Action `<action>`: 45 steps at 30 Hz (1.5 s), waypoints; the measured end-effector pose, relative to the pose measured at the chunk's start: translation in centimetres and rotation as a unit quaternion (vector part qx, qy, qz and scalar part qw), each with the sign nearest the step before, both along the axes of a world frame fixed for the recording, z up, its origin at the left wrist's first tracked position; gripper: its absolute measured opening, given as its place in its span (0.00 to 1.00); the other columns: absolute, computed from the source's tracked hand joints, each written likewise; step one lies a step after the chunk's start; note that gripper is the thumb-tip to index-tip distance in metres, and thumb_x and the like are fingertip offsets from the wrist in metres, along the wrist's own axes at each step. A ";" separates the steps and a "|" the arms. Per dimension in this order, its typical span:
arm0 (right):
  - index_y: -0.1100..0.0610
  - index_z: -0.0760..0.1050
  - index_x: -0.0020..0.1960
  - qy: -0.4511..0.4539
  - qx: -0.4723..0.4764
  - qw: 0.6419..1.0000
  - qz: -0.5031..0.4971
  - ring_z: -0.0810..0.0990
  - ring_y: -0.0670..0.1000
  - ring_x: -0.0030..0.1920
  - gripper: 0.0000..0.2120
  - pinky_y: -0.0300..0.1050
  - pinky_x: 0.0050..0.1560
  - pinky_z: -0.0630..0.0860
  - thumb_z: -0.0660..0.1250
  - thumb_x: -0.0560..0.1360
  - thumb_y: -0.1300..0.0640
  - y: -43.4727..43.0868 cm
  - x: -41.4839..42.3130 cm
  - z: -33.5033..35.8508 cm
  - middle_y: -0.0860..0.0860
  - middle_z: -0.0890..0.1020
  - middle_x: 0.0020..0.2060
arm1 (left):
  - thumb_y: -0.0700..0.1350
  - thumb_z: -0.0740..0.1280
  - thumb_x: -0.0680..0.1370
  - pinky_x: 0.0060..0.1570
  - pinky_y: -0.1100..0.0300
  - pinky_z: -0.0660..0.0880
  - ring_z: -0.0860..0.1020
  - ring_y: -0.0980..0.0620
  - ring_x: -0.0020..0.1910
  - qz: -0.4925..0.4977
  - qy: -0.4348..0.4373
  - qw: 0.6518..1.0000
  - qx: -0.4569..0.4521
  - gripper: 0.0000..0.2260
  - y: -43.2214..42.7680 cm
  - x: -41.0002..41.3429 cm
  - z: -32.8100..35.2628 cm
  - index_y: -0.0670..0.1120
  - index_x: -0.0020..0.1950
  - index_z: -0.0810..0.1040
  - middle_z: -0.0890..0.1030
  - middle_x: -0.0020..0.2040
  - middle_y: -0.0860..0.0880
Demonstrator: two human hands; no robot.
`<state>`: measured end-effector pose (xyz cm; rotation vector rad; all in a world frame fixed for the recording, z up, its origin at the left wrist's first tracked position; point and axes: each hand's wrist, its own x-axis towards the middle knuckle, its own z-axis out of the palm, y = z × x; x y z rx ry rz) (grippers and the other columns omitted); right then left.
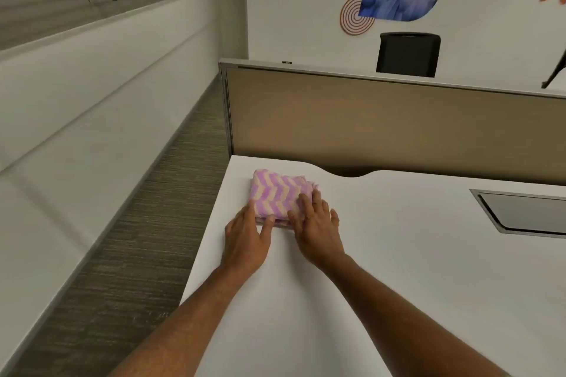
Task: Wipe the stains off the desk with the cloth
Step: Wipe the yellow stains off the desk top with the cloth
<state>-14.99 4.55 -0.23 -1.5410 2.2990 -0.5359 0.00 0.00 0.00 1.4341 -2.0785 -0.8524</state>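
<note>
White laminate forms the table [398, 269], which carries a folded cloth [277, 194] with a purple and cream zigzag pattern near its far left corner. Left hand [246, 239] lies flat, palm down, at the cloth's near left edge; its fingers [266, 226] are spread and extended, the tips touching or slightly overlapping the cloth's near edge, so its grip is wide and closes on nothing. Right hand [318, 228] also lies palm down, fingers straight, resting on the cloth's near right corner; its grip is likewise wide, pressing rather than clasping. Both forearms reach from the lower edge of the view, well apart at the elbows and converging toward the cloth. No stains can be made out on the surface at this resolution. A brown partition [382, 119] stands along the table's far side, with a curved notch in the tabletop before it. A grey recessed panel [526, 213] sits in the tabletop at right, well apart from the hands. A dark chair [409, 53] shows beyond the partition, and grey carpet [137, 239] runs along the left.
</note>
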 end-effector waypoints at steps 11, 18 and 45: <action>0.55 0.67 0.76 -0.070 -0.074 0.995 -0.021 0.68 0.59 0.73 0.20 0.54 0.73 0.70 0.57 0.86 0.52 -1.3 0.2 -1.0 0.55 0.67 0.77 | 0.43 0.70 0.81 0.49 0.58 0.76 0.78 0.50 0.52 0.137 0.182 0.972 0.065 0.19 -2.3 -1.0 -0.5 0.43 0.71 0.74 0.82 0.59 0.45; 0.56 0.76 0.66 -0.182 -0.163 0.966 -0.090 0.75 0.55 0.68 0.13 0.48 0.68 0.77 0.60 0.84 0.62 -1.1 1.3 -0.9 0.55 0.75 0.69 | 0.38 0.72 0.79 0.38 0.67 0.74 0.81 0.52 0.49 0.161 0.247 0.952 0.079 0.15 -1.7 -1.1 -0.1 0.47 0.65 0.77 0.81 0.51 0.52; 0.61 0.78 0.67 -0.157 -0.245 0.954 -0.075 0.73 0.55 0.69 0.22 0.37 0.66 0.68 0.62 0.77 0.75 25.6 8.0 6.4 0.57 0.75 0.70 | 0.39 0.76 0.76 0.37 0.66 0.75 0.80 0.56 0.49 0.181 0.332 0.895 0.238 0.26 21.7 5.3 7.9 0.49 0.70 0.72 0.81 0.57 0.48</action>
